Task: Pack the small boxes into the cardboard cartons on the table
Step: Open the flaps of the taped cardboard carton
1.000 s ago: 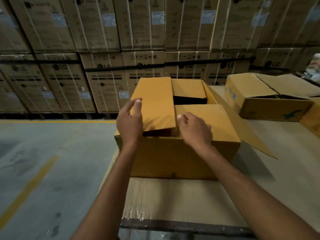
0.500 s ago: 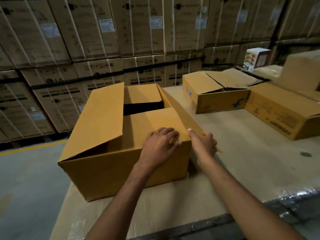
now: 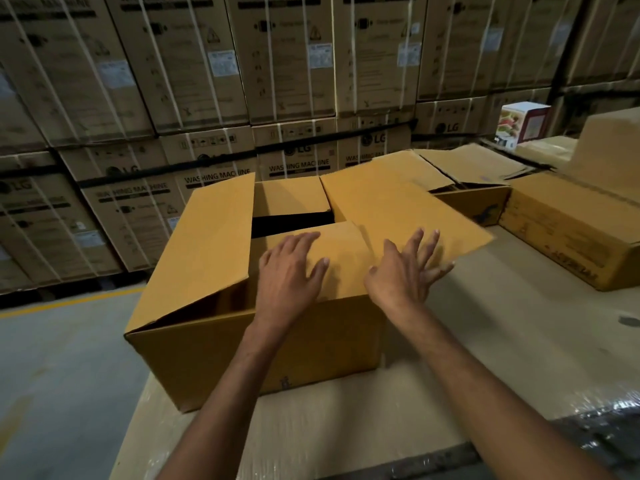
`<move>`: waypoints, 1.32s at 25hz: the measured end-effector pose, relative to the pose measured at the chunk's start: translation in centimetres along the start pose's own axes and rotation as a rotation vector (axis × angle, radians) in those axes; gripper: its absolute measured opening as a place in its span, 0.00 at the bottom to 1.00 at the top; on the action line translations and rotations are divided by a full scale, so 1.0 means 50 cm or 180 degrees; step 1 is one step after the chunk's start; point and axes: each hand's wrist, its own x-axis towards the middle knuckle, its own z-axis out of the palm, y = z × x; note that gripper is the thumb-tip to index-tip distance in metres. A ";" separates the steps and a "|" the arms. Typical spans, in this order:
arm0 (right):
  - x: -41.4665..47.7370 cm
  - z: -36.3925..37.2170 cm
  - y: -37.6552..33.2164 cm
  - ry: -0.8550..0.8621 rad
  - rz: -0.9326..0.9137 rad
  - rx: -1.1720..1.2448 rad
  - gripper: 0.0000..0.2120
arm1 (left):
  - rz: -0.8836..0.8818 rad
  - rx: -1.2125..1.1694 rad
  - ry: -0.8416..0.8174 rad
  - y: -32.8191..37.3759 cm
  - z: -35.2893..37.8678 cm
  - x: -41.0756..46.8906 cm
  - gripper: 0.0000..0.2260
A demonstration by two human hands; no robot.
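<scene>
Your left hand [image 3: 289,268] lies flat on the carton's [image 3: 256,337] near flap, your right hand [image 3: 405,271] spread under the raised right flap beside it; neither grip holds anything. Release early and both flaps may spring up.

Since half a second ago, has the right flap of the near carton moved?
Yes. The right flap, which then hung outward past the carton's right edge, has swung up and inward over the opening, with the right hand under it.
</scene>
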 end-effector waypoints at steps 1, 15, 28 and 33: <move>-0.010 -0.006 -0.015 -0.0163 -0.0071 -0.0164 0.26 | -0.0087 -0.0056 0.0080 -0.008 -0.011 0.002 0.24; -0.138 0.037 -0.358 -0.3212 -0.0959 0.4638 0.17 | 0.0090 -0.0616 0.1482 -0.078 -0.199 -0.059 0.19; -0.225 0.162 -0.523 -0.2275 -0.2926 0.1085 0.27 | -0.2398 -0.0149 0.1255 -0.338 -0.249 -0.210 0.18; -0.187 0.160 -0.500 -0.2350 -0.2749 0.1446 0.19 | -0.2610 -0.0332 0.0424 -0.351 -0.235 -0.213 0.16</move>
